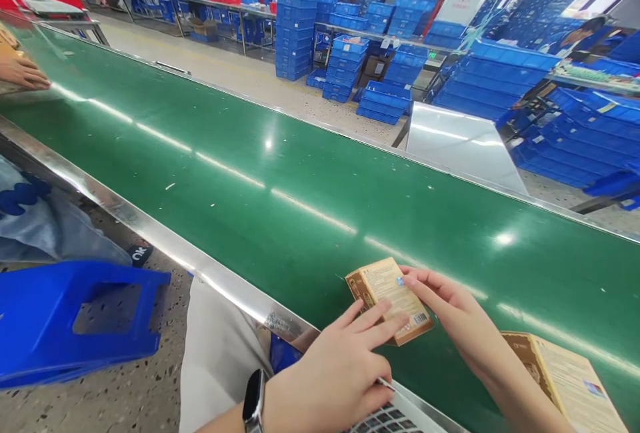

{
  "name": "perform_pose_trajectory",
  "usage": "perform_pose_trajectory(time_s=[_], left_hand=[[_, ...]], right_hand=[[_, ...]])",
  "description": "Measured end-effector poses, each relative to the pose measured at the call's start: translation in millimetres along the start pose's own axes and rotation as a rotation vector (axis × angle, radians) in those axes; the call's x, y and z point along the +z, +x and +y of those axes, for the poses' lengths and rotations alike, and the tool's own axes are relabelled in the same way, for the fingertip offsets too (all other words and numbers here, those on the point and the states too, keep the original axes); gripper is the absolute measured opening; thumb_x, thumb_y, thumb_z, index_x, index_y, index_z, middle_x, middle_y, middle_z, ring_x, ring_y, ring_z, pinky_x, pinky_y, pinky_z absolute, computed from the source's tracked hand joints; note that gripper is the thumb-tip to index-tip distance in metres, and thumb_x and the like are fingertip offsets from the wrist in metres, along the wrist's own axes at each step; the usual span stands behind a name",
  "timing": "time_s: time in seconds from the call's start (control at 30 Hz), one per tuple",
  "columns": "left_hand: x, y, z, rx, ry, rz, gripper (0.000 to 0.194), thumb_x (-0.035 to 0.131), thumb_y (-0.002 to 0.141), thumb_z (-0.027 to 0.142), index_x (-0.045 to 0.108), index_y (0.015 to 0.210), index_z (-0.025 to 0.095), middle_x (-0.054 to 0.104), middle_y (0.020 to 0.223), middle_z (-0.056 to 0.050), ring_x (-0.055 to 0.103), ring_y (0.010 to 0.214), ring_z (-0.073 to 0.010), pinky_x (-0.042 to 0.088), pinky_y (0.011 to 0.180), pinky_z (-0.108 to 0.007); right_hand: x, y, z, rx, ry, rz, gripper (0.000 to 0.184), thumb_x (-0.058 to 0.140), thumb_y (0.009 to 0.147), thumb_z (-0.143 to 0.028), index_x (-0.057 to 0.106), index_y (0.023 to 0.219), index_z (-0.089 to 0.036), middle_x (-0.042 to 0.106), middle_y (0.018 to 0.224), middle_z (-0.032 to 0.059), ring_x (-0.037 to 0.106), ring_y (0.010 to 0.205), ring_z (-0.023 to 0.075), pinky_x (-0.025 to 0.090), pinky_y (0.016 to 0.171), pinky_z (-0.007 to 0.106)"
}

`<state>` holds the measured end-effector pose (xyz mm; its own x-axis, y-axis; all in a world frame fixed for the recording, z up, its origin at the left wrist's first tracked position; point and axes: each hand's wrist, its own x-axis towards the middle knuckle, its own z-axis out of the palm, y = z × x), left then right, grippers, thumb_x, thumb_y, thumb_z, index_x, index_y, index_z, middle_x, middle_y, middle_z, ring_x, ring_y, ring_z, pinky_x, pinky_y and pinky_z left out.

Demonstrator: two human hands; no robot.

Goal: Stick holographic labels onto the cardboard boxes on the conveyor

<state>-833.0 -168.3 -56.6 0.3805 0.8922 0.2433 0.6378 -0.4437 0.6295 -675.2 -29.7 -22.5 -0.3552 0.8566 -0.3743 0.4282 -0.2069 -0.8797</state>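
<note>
A tan and brown carton (395, 293) lies tilted on the green conveyor belt in front of me, with fine print, a barcode and a small blue sticker (401, 281) on its upper face. My right hand (445, 299) grips the carton's right edge, its thumb at the blue sticker and its other fingers behind. Three fingers of my left hand (335, 373) rest across the carton's face. Its thumb and index finger pinch the edge of a white sheet with a dark grid (387, 419), mostly cut off below. A second similar carton (575, 379) stands beyond my right forearm, partly hidden.
The green conveyor belt (240, 173) runs diagonally, with a metal rim (165, 246) nearest me. Another person's hand (23, 73) is at the far left. A blue plastic stool (45, 326) stands on the floor at left. Stacked blue crates (299, 19) stand behind the belt.
</note>
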Motion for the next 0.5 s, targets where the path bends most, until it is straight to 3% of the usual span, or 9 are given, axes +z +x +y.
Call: perform_pose_trajectory(time_s=[0.33, 0.5], left_hand=[[-0.6, 9, 12, 0.029, -0.021, -0.038, 0.020, 0.062, 0.095, 0.030, 0.075, 0.087, 0.017, 0.044, 0.158, -0.006, 0.030, 0.151, -0.0269, 0.024, 0.125, -0.043], [15.6, 21, 11, 0.008, -0.170, -0.108, 0.017, 0.062, 0.094, 0.026, 0.075, 0.090, 0.016, 0.038, 0.161, -0.008, 0.026, 0.152, -0.0289, 0.015, 0.127, -0.046]], right_hand=[[-12, -10, 8, -0.081, -0.105, 0.068, 0.058, 0.070, 0.066, -0.077, 0.069, 0.077, -0.020, 0.075, 0.106, 0.0141, 0.071, 0.083, 0.0289, 0.059, 0.064, 0.034], [-17, -18, 31, -0.271, -0.321, 0.268, 0.047, 0.060, 0.083, -0.068, 0.065, 0.082, -0.021, 0.075, 0.099, 0.0118, 0.071, 0.078, 0.0263, 0.059, 0.061, 0.035]])
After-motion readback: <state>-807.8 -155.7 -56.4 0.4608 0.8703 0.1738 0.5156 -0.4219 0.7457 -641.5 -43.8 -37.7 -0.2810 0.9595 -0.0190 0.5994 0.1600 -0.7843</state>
